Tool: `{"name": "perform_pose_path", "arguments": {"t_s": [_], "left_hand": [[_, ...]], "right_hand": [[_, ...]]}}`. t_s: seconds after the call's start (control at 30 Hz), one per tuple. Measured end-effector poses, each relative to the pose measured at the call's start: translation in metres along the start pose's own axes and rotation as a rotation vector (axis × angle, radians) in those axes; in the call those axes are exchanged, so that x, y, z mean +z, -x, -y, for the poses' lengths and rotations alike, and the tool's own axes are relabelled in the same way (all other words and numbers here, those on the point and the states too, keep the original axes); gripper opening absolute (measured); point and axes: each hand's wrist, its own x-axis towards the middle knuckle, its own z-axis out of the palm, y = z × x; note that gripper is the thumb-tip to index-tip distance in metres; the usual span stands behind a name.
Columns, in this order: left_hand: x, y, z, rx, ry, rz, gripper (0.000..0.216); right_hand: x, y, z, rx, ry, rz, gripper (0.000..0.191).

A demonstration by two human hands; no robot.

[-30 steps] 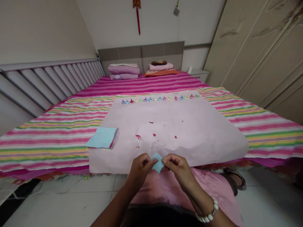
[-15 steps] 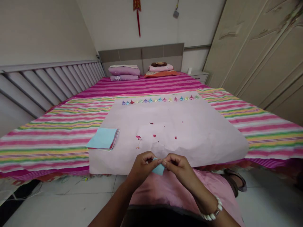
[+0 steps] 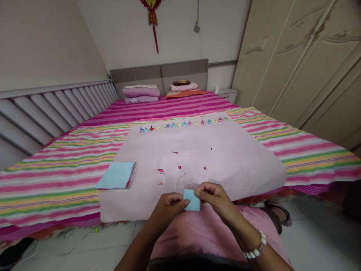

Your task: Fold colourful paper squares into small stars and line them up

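A small light-blue paper square [image 3: 193, 201] is held up between my two hands, above my lap at the near edge of the sheet. My left hand [image 3: 172, 205] pinches its left side, thumb on top. My right hand [image 3: 211, 195] grips the upper right corner between thumb and fingers. Beneath and beyond lies a large pale sheet [image 3: 237, 158] spread over the bed. On its left edge rests a stack of coloured paper [image 3: 118, 175] with light blue uppermost. Along its far edge runs a row of small folded paper pieces [image 3: 184, 123] in several colours.
Small red marks or scraps [image 3: 179, 167] dot the middle of the sheet. A striped bedspread [image 3: 70, 150] surrounds it. Folded bedding [image 3: 141, 92] is piled at the headboard [image 3: 135, 75]. A railing [image 3: 56, 113] stands at left, a wardrobe [image 3: 282, 64] at right.
The blue paper, earlier mostly covered by my fingers and tilted, now shows as a flat square. My hands have moved slightly apart. The camera view has shifted a little.
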Motion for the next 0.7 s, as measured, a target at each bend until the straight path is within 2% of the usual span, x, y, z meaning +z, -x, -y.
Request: {"name": "perform_pose_path", "arguments": {"t_s": [0.1,0.27,0.43,0.53,0.57,0.63,0.7], "left_hand": [[0.001,-0.001,-0.002,0.019,-0.059,-0.017,0.041],[0.007,0.000,-0.005,0.070,-0.136,-0.013,0.026],[0.010,0.003,-0.006,0.037,-0.054,0.062,0.031],[0.011,0.005,-0.005,0.059,-0.058,-0.038,0.031],[0.011,0.005,-0.004,0.071,-0.062,-0.090,0.032],[0.013,0.006,-0.004,0.099,-0.058,-0.172,0.033],[0.016,0.006,-0.004,0.125,-0.023,-0.221,0.033]], "right_hand": [[-0.003,0.000,0.007,-0.029,0.006,-0.018,0.024],[-0.004,0.002,0.014,-0.056,0.075,0.046,0.028],[-0.004,0.004,0.014,-0.054,0.065,0.047,0.027],[-0.003,0.005,0.013,-0.085,0.031,0.020,0.020],[-0.003,0.005,0.012,-0.127,0.032,-0.014,0.021],[-0.002,0.007,0.010,-0.253,0.067,-0.101,0.036],[-0.001,0.009,0.007,-0.380,0.120,-0.147,0.036]]}}
